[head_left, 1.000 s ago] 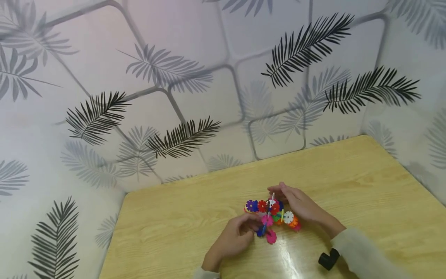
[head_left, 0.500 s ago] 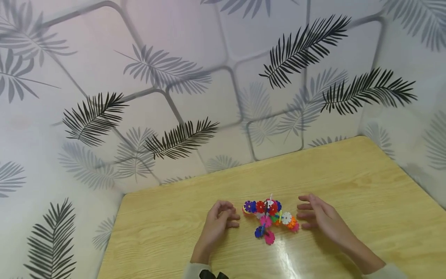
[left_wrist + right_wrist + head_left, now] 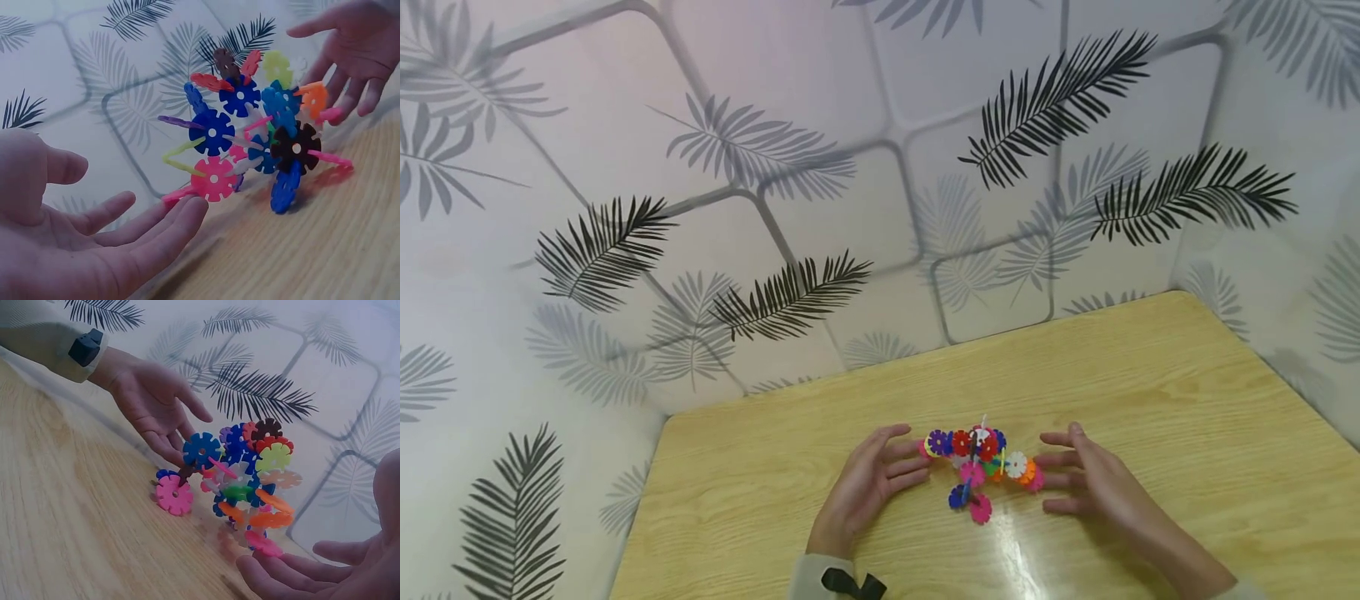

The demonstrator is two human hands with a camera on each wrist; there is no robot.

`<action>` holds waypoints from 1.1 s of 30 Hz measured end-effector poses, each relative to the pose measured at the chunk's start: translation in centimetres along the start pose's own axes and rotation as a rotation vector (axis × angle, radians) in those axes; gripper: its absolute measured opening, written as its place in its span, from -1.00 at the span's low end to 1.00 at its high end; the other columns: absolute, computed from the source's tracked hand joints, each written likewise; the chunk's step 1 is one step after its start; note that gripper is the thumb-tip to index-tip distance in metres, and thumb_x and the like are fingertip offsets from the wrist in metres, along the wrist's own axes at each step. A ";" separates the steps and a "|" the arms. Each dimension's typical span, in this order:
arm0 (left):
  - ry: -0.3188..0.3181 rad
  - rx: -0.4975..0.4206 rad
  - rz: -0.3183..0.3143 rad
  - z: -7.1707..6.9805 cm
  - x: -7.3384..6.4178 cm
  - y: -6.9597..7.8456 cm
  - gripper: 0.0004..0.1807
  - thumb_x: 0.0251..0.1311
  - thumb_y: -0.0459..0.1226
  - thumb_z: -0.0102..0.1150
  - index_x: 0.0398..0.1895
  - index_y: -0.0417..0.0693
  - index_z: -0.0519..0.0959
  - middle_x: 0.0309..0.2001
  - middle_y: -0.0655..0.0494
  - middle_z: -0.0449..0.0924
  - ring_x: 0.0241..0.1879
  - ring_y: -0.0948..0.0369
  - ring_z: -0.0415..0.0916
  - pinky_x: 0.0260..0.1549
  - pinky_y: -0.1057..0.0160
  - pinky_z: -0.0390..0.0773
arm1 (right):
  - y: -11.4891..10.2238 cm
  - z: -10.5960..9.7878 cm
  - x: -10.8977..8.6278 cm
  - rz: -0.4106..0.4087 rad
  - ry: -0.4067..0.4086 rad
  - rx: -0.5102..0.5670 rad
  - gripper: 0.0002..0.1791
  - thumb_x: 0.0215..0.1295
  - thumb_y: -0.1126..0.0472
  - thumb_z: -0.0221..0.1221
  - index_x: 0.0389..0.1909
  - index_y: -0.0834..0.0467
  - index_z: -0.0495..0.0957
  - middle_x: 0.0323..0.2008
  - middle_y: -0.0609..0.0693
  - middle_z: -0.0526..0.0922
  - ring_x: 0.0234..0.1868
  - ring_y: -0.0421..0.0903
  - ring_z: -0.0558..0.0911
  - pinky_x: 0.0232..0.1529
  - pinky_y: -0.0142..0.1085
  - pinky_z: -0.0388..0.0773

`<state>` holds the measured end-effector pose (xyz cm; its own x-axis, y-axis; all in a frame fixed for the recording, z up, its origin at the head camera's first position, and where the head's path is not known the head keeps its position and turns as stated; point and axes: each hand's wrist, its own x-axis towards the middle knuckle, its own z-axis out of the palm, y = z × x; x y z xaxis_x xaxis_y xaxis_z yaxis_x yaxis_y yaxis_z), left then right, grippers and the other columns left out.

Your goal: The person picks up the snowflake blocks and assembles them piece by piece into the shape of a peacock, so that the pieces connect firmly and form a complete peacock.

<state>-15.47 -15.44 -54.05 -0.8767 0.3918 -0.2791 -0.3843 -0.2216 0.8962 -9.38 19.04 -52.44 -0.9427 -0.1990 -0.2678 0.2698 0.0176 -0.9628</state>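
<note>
A construction of interlocking plastic snowflake discs in many colours stands on the wooden table. To its left is the left hand, palm turned inward and fingers extended. In the left wrist view, these fingertips meet a pink disc at the lower edge; whether they press on it, I cannot tell. The right hand is held at the opposite side, its fingers spread and straight. Its fingertips lie by another pink disc in the right wrist view, touching or nearly so. Neither hand grips anything.
The light wood table reaches back to a wall patterned with feathery leaves. A black wrist device sits on the left sleeve. Two linked discs, one pink, jut toward the table's front.
Both hands withdrew from the disc construction to either side. Since then the left hand has opened its fingers and come back toward it, while the right hand spread slightly. The construction stays in place.
</note>
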 end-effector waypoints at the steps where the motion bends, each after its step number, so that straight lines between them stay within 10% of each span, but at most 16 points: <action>1: 0.006 -0.018 -0.004 0.0 -0.1 -0.1 -0.37 0.78 -0.02 -0.16 0.59 -0.34 0.23 0.39 -0.34 0.60 0.27 -0.13 0.71 0.36 -0.09 0.68 | -0.1 -0.1 0.1 -0.001 -0.006 0.002 -0.09 0.81 -0.28 -0.48 0.64 0.47 0.09 0.50 0.59 0.36 0.27 0.31 0.72 0.05 0.00 0.85; 18: 0.007 -0.149 -0.055 0.4 -4.0 -1.4 -0.45 0.75 0.01 -0.09 0.47 -0.23 0.35 0.21 -0.05 0.67 0.23 -0.07 0.72 0.40 -0.11 0.64 | -1.9 -1.0 2.3 -0.081 -0.080 -0.040 -0.03 0.76 -0.35 -0.55 0.68 0.41 0.04 0.59 0.55 0.22 0.40 0.41 0.60 0.14 -0.09 0.82; 33: 0.002 -0.145 -0.042 0.2 -4.6 -1.7 -0.40 0.77 -0.02 -0.14 0.53 -0.33 0.31 0.28 -0.11 0.64 0.26 -0.07 0.70 0.39 -0.05 0.65 | -1.6 -0.6 2.1 -0.064 -0.114 -0.033 -0.08 0.79 -0.31 -0.49 0.69 0.41 0.03 0.61 0.55 0.19 0.45 0.41 0.54 0.12 -0.09 0.82</action>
<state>-10.75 -16.64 -54.23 -0.8594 0.4017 -0.3164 -0.4587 -0.3321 0.8242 -11.89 19.22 -51.48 -0.9290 -0.3106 -0.2012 0.2009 0.0335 -0.9790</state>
